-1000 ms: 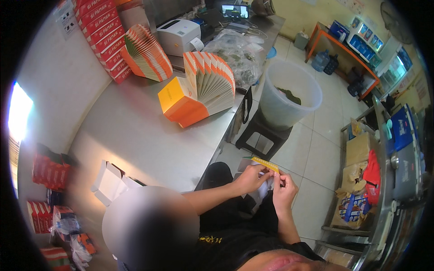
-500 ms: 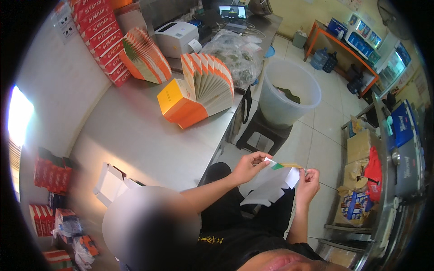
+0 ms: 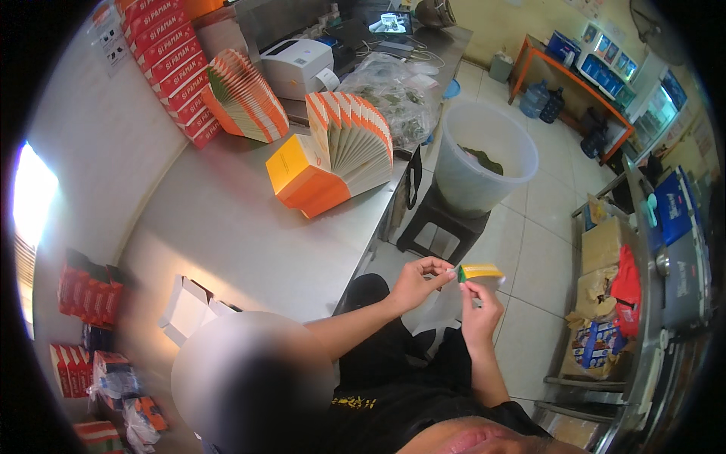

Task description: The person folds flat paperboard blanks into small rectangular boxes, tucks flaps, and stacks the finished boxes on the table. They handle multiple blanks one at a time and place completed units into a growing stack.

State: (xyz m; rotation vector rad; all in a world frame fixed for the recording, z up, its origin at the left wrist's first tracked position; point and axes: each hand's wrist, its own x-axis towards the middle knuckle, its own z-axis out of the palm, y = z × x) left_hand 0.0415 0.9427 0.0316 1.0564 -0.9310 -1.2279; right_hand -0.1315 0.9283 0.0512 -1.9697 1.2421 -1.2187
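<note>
In front of my dark-clothed lap I hold a small folding carton [image 3: 481, 270], yellow and green outside, with a pale edge. My left hand [image 3: 417, 287] pinches its left end between thumb and fingers. Below it, my right hand [image 3: 482, 306] is closed on the lower edge near the green part. Its other faces are turned away and partly hidden. On the steel table lies a fanned stack of orange, white and yellow flat cartons [image 3: 333, 170]; a second fanned stack [image 3: 248, 102] lies farther back.
An opened white box [image 3: 185, 310] lies on the table [image 3: 219, 204] at left, beside a blurred round patch. Behind the stacks are a label printer [image 3: 299, 64], a clear plastic bag [image 3: 389, 98] and red boxes [image 3: 170, 68]. A translucent bucket [image 3: 484, 170] stands on a dark stool [image 3: 442, 227].
The carton was flat and spread with its white side up; it has been turned and shows yellow and green. My right hand has moved left, closer to my left hand.
</note>
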